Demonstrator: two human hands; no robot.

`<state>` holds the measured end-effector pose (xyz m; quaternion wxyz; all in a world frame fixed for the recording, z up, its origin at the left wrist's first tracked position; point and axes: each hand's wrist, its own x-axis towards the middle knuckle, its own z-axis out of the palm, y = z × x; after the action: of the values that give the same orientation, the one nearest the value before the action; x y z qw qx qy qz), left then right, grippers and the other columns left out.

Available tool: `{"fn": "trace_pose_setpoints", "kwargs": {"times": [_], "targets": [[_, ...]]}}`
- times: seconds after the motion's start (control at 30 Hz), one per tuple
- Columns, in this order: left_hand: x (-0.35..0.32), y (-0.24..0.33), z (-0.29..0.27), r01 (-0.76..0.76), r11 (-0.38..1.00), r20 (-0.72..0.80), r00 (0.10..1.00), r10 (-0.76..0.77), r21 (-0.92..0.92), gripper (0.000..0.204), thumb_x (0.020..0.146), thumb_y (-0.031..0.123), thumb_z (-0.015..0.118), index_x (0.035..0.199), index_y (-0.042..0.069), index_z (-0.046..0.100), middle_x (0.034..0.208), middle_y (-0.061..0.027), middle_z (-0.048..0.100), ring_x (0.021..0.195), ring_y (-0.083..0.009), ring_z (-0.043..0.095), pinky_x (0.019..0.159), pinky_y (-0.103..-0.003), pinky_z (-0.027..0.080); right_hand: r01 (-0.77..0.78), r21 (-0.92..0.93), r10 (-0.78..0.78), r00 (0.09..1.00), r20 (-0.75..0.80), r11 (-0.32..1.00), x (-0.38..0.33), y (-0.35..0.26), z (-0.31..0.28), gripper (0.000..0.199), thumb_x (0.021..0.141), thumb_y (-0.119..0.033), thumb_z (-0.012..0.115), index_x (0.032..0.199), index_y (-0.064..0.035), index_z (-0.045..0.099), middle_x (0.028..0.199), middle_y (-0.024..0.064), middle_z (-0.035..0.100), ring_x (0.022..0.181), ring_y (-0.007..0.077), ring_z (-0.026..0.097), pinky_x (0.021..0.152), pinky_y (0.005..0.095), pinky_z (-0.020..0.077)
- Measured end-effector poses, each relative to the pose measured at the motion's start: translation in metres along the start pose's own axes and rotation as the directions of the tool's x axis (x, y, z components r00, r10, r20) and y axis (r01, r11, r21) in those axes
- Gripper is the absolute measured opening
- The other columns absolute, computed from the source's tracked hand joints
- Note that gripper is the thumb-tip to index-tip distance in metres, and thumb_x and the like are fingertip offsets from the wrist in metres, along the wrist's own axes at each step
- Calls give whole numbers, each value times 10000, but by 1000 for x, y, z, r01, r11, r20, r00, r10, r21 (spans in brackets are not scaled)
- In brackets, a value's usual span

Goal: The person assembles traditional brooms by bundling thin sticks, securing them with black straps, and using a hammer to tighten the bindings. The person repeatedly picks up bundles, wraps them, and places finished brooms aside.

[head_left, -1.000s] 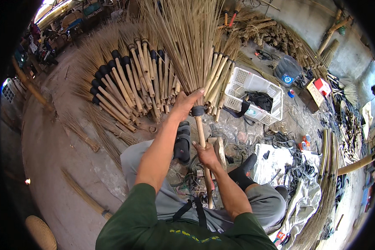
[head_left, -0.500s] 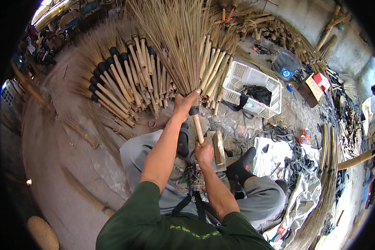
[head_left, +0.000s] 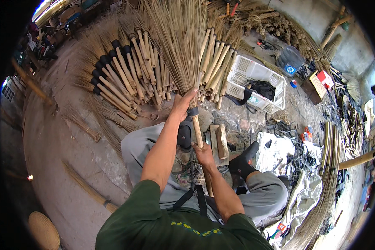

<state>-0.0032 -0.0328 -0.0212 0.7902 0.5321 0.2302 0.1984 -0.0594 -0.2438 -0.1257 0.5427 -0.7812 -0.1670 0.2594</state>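
Observation:
A long stick broom stands nearly upright in front of me, its brown bristles (head_left: 181,46) fanning away at the far end. My left hand (head_left: 182,105) is wrapped round the base of the bristles, just above a black band (head_left: 193,112). Lower down, my right hand (head_left: 204,155) grips the pale wooden handle (head_left: 197,129), and the handle's end shows below it, between my knees. A wooden block (head_left: 222,141) on a board lies just right of the handle.
Behind the held broom, several finished brooms (head_left: 125,79) lie with handles toward me. To their right is a white plastic crate (head_left: 276,107) holding black material. Near my right knee lie loose black strips (head_left: 302,160) and a long bristle bundle (head_left: 321,196). Another bundle (head_left: 83,181) lies left.
The bristles have swung slightly right and look less spread. My right hand now has more of the handle showing below it. The whole view has shifted a little.

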Motion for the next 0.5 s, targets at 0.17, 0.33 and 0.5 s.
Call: {"fn": "trace_pose_setpoints", "kwargs": {"times": [0.17,0.33,0.5], "targets": [[-4,-1,2,27,1000,-20,999,-26,2,687,872,423,861,1341,-5,600,1275,-108,670,1138,-226,645,976,-411,504,3,-90,-13,994,-106,996,-5,-2,-1,404,964,-392,719,963,10,676,821,270,693,786,438,699,718,493,526],[-11,1,3,19,999,105,994,-15,-37,750,891,409,845,1403,-14,497,1301,-139,636,1209,-255,622,1037,-429,491,-105,-257,42,970,-239,961,-15,-17,-1,402,962,-400,680,1062,-11,665,937,318,702,963,534,665,802,573,521],[-3,-5,10,-23,988,-57,998,32,155,834,902,390,833,1475,-17,385,1350,-168,598,1193,-263,618,1033,-445,486,-163,-403,52,961,-273,901,-19,-25,-4,344,974,-355,644,1100,-38,596,927,321,706,927,532,679,810,615,516]]}}
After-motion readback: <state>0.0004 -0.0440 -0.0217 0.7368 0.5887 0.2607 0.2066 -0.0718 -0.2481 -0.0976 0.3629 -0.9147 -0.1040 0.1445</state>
